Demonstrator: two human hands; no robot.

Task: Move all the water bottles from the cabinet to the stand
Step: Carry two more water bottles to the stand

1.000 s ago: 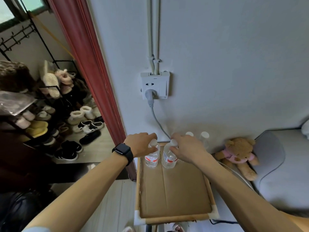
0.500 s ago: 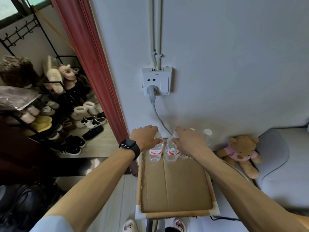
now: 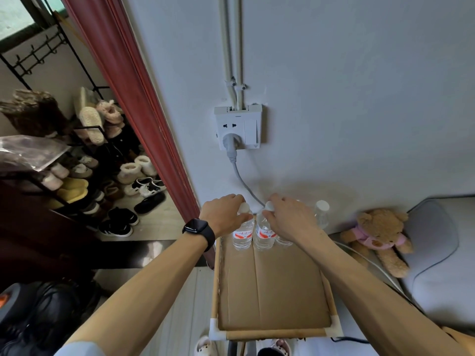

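A bamboo stand topped with cardboard (image 3: 272, 291) sits against the grey wall. Several clear water bottles with red labels stand in a row along its far edge. My left hand (image 3: 226, 214) grips the neck of the leftmost bottle (image 3: 243, 236), which stands on the cardboard. My right hand (image 3: 288, 219) grips the neck of the bottle beside it (image 3: 263, 236). A third bottle (image 3: 284, 242) is mostly hidden under my right hand. A fourth bottle (image 3: 321, 213) stands free at the far right.
A wall socket (image 3: 239, 128) with a grey cable hangs above the stand. A teddy bear (image 3: 380, 235) lies on a grey cushion (image 3: 444, 273) to the right. A red curtain (image 3: 133, 98) and a shoe rack (image 3: 84, 163) are on the left.
The view has tilted slightly; both hands stay on the two bottle necks at the stand's far edge, and the bottles remain standing on the cardboard.
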